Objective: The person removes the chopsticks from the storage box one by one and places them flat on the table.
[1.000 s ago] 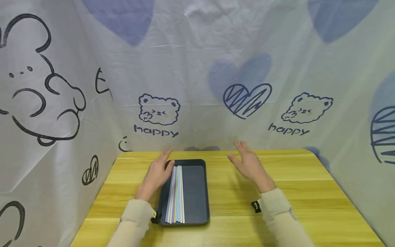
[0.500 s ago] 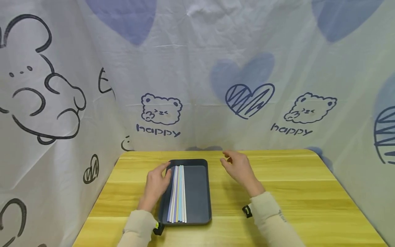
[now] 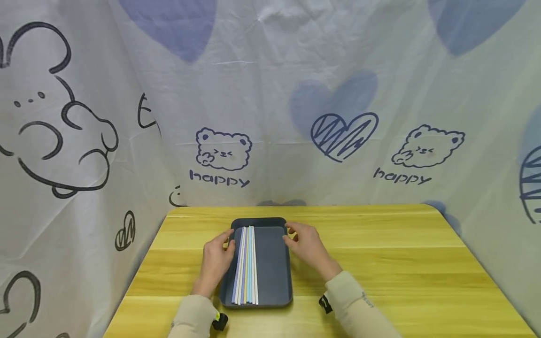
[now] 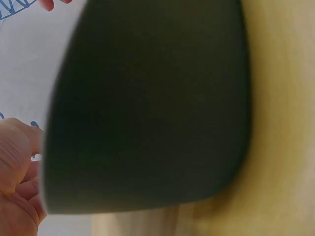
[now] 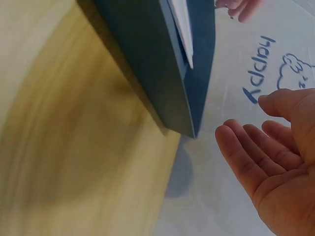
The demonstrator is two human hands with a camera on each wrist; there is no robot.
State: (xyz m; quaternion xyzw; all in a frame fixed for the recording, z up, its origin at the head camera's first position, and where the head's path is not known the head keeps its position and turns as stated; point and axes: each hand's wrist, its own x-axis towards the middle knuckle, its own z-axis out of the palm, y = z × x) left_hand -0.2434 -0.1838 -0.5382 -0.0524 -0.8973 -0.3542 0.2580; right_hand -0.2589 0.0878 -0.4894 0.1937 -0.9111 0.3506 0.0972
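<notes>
A: What stands at the centre?

B: A dark grey tray, smooth and rectangular with rounded corners and low walls, rests on a yellow, wood-grained counter before a creased white cloth printed with hearts, bears and the word "happy"

A: And inside it?

B: Slender, straight sticks in white, purple, yellow and light blue lie lengthwise in a close row along the left side of the tray, nearly as long as its floor

A: And on either side?

B: A person in padded, cream-coloured sleeves has the left hand at the left wall, fingers loosely bent and parted from the thumb; the left wrist view is blurred, so whether they touch the rim is hard to tell. The right hand hangs just beside the far right corner, its fingers relaxed and gently curved, the thumb well apart, a gap between them and the tray showing in the right wrist view
</notes>
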